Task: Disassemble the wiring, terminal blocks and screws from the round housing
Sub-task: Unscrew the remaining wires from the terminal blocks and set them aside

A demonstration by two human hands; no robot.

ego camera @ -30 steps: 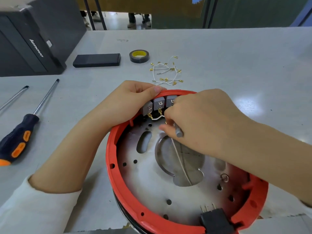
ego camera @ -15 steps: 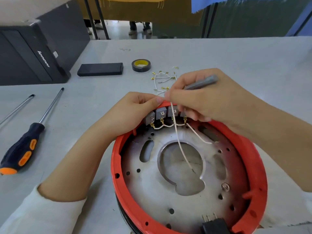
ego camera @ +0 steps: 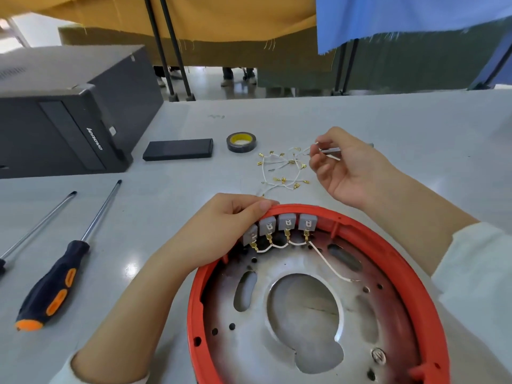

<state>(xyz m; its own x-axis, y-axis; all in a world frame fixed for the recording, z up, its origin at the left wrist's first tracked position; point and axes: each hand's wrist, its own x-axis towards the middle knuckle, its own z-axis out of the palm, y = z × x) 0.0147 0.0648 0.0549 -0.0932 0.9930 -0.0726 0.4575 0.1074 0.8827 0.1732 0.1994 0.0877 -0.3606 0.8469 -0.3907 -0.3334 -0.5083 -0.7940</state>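
Your left hand (ego camera: 221, 231) fingers (ego camera: 250, 202) curl over the far rim of the red round housing (ego camera: 213, 275) on the counter (ego camera: 415, 128). Your right hand (ego camera: 352, 167) pinches a grey tool (ego camera: 329, 150) above the loose wires (ego camera: 282, 167) beyond the housing. Black case (ego camera: 69, 128) far left reads "lenovo".

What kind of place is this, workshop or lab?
Probably a lab or data-collection workroom rather than a factory line: a plain grey table with a desktop computer case, screwdrivers and a roll of tape, fenced off by cloth curtains hung on stands.
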